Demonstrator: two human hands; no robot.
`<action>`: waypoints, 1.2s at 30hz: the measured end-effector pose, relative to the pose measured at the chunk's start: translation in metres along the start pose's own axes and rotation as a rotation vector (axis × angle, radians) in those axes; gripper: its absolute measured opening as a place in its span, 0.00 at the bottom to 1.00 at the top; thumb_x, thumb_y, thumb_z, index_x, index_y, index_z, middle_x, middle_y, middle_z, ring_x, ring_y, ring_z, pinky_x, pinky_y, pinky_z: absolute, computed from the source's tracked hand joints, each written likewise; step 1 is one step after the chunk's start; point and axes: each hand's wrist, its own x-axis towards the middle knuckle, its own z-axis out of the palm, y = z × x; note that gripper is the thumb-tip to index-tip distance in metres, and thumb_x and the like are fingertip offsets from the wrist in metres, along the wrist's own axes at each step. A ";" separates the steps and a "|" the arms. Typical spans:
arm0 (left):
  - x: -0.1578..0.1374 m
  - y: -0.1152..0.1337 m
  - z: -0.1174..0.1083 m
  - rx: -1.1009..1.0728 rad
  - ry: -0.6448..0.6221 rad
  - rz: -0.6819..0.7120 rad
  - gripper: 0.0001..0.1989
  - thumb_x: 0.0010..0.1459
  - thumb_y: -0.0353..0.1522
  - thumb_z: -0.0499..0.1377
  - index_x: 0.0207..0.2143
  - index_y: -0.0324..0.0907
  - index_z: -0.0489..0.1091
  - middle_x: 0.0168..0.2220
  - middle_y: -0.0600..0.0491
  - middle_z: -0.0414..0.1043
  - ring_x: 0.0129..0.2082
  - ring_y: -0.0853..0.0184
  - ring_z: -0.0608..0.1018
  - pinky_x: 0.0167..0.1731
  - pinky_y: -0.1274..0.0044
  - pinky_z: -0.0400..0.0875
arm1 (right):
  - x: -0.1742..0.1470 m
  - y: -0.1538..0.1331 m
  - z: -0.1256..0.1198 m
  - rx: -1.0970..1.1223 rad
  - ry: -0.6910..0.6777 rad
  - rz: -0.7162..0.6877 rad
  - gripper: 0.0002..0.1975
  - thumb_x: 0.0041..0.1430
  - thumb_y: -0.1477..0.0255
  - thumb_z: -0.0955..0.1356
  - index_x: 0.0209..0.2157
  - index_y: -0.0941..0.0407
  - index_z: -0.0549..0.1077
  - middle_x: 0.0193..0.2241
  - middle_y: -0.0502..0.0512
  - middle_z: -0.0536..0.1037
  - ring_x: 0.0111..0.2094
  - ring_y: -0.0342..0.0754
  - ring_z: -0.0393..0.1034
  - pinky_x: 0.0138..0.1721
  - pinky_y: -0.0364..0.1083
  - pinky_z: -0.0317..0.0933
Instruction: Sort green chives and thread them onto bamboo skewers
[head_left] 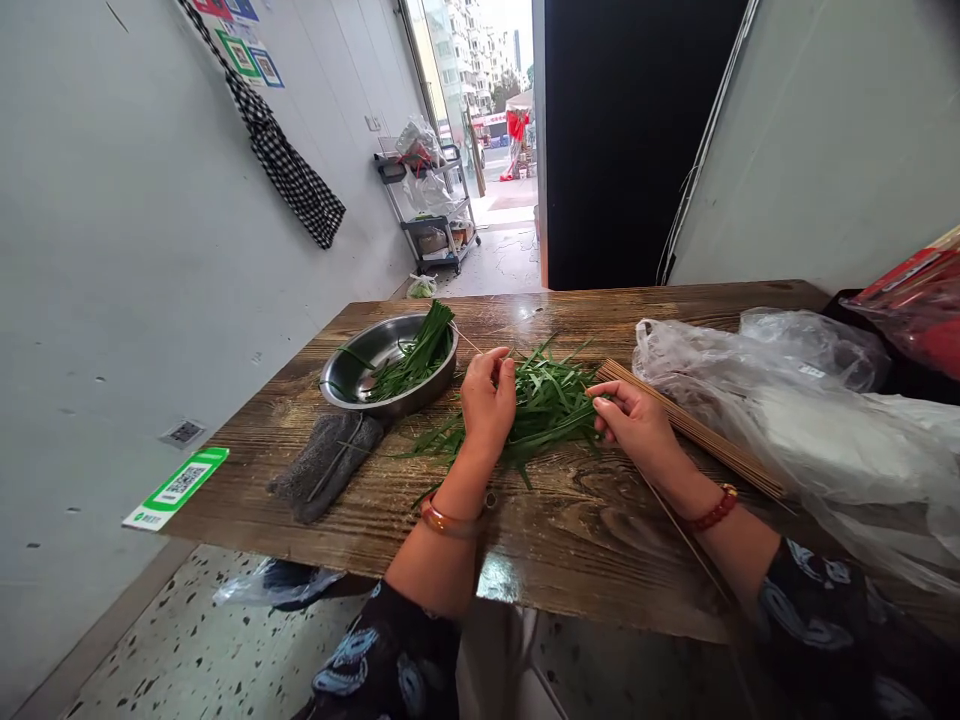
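Head view: the leaves (555, 408) lie in a loose pile on the worktop (600, 570), between the two grips, a central position that appears to give both equal access. The left grip (489, 395) stands at the left edge of the leaves, fingers curled toward the thumb; whether anything is clasped cannot be told. The right grip (634, 412) stands at the right edge of the leaves, closed in a thumb-and-finger pinch on what appears to be a thin stick (684, 534). The stick slants back beneath the forearm, tip toward the leaves; this hold seems suited to fine control. A stick bundle (705, 435) lies right of the leaves, aligned and presumably placed for easy reach. The bowl (390, 404), left of the leaves, contains a bunch of greens (424, 350), apparently to prevent spreading. Beyond the stick bundle, right of the leaves, lies a clear bag (825, 420).
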 end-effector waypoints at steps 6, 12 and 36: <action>-0.003 0.012 -0.006 0.079 -0.060 0.117 0.13 0.64 0.31 0.51 0.47 0.42 0.71 0.42 0.48 0.74 0.46 0.65 0.73 0.48 0.73 0.67 | -0.009 -0.011 0.002 -0.020 -0.116 -0.019 0.14 0.53 0.63 0.66 0.38 0.57 0.71 0.17 0.45 0.70 0.16 0.39 0.59 0.19 0.40 0.54; -0.006 0.017 -0.003 -0.024 -0.512 0.242 0.17 0.63 0.29 0.51 0.52 0.44 0.69 0.45 0.53 0.77 0.45 0.68 0.75 0.48 0.75 0.67 | -0.020 -0.014 0.012 -0.187 -0.339 -0.042 0.11 0.55 0.66 0.64 0.37 0.57 0.71 0.18 0.46 0.71 0.17 0.40 0.61 0.20 0.41 0.55; -0.004 0.010 -0.011 0.633 -0.457 0.080 0.17 0.60 0.40 0.57 0.49 0.41 0.70 0.47 0.44 0.74 0.49 0.54 0.72 0.45 0.66 0.65 | -0.015 -0.006 0.011 -0.252 -0.241 -0.003 0.14 0.53 0.63 0.64 0.36 0.58 0.72 0.18 0.48 0.70 0.17 0.41 0.60 0.19 0.41 0.54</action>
